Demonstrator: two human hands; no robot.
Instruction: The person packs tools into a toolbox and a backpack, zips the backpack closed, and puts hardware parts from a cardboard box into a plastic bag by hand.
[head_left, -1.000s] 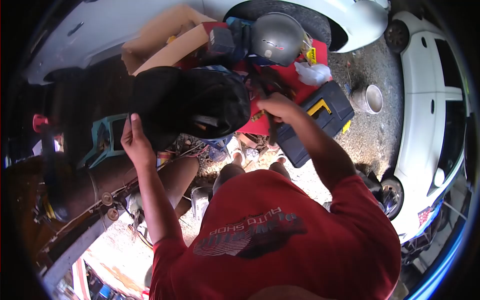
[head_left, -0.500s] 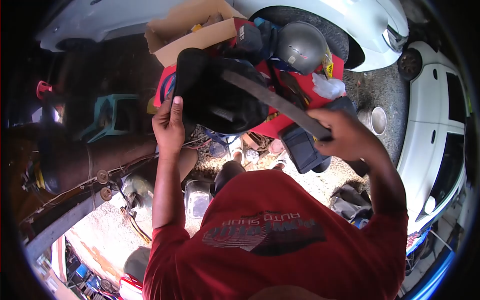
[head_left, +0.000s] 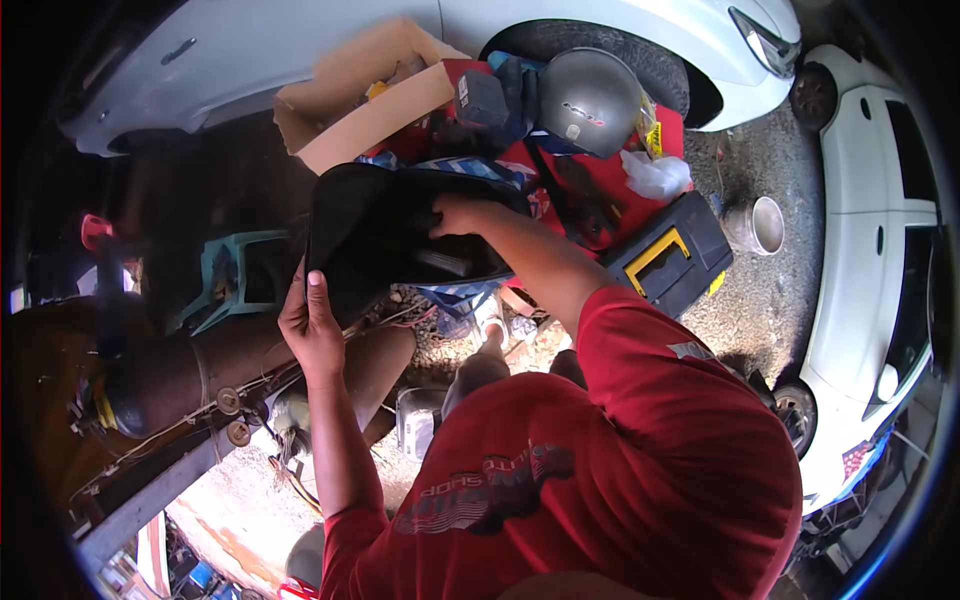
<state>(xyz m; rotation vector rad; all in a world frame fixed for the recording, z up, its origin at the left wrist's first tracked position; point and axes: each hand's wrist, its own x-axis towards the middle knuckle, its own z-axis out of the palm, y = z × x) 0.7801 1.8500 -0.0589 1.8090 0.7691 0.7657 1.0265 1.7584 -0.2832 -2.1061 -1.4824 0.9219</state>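
My left hand (head_left: 312,325) pinches the left edge of an open black bag (head_left: 350,215), thumb on the near side and fingers behind. The bag's dark inside faces up. Deep over it reaches my right hand (head_left: 465,215), its fingers curled down into the shadow. What those fingers hold, if anything, is hidden. Under and around the bag shows blue-and-white patterned cloth or plastic (head_left: 465,168). Just right of my right forearm lies a black toolbox (head_left: 690,265) with a yellow handle.
A cardboard box (head_left: 400,115) stands behind the bag. Beside it are a grey helmet (head_left: 590,100) and a white plastic bag (head_left: 655,175) on a red surface (head_left: 585,180). A metal bucket (head_left: 767,226) sits right, near a white car (head_left: 860,190). A teal stool (head_left: 215,280) is left.
My right hand has moved left into the bag; the long dark flat strip it held is out of sight. My left hand and the bag's edge have dropped lower. The toolbox now shows fully.
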